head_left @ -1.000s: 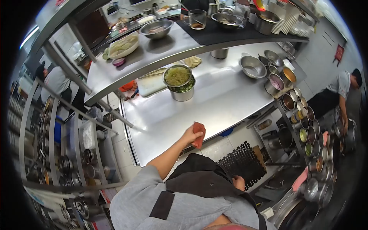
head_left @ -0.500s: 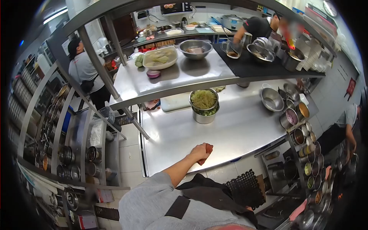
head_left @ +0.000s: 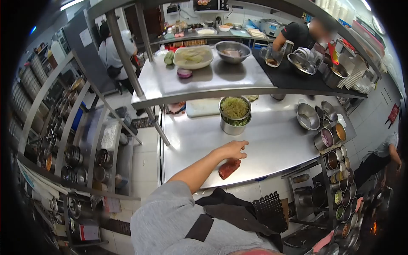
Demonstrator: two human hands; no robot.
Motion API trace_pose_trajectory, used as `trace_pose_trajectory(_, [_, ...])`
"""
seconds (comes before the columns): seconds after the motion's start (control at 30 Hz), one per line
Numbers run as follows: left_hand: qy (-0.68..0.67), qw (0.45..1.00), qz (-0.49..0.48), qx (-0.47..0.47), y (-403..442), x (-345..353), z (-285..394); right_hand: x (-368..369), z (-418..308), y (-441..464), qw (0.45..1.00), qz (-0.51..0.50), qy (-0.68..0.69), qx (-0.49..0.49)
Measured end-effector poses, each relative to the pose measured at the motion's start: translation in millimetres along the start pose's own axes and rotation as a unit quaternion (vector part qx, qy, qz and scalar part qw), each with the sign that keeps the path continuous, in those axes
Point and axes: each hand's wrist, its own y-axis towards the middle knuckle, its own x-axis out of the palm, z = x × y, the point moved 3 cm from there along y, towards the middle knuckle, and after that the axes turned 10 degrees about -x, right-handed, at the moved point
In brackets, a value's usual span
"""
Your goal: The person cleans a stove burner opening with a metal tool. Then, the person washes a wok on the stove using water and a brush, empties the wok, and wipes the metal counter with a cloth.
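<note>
My left hand is over the steel worktable with its fingers apart, holding nothing. Just below it in the view, a small dark red item lies near the table's front edge; whether it is cloth or meat I cannot tell. Beyond the hand stands a steel pot of chopped green pieces, with a bowl of shredded pale green vegetable on top. A white cutting board lies behind it to the left. My right hand is out of view.
The raised shelf crosses above the table's back, bearing a pale tub, a steel bowl and a halved onion. Pots and bowls stand at the right. Co-workers are behind the shelf, at far left and far right.
My left hand has let go of the red item, which now lies on the table, and has moved forward with its fingers opened. My right hand has left the view. The camera view has shifted.
</note>
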Motion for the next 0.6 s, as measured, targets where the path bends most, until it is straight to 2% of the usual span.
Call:
trace_pose_trajectory(0.07, [0.002, 1.000, -0.027, 0.012, -2.7, 4.3, 0.0, -18.9, -8.7, 1.1, 0.999, 0.009, 0.001, -0.038])
trace_pose_trajectory(0.2, [0.056, 0.998, 0.015, -0.028, -2.0, 30.9, -32.5, -62.3, -39.0, 2.6, 0.996, -0.009, -0.059, -0.062])
trace_pose_trajectory(0.27, [0.030, 0.998, 0.032, -0.037, -9.9, 38.9, -44.6, -71.3, -52.9, 12.2, 0.994, -0.020, -0.071, -0.076])
trace_pose_trajectory(0.37, [-0.008, 0.998, -0.015, -0.068, -24.8, 46.4, -65.1, -78.5, -71.6, 20.9, 0.992, -0.037, -0.085, -0.089])
trace_pose_trajectory(0.6, [-0.018, 0.988, 0.057, -0.141, -36.5, 54.2, -110.6, -97.5, -104.2, 41.7, 0.981, -0.062, -0.126, -0.132])
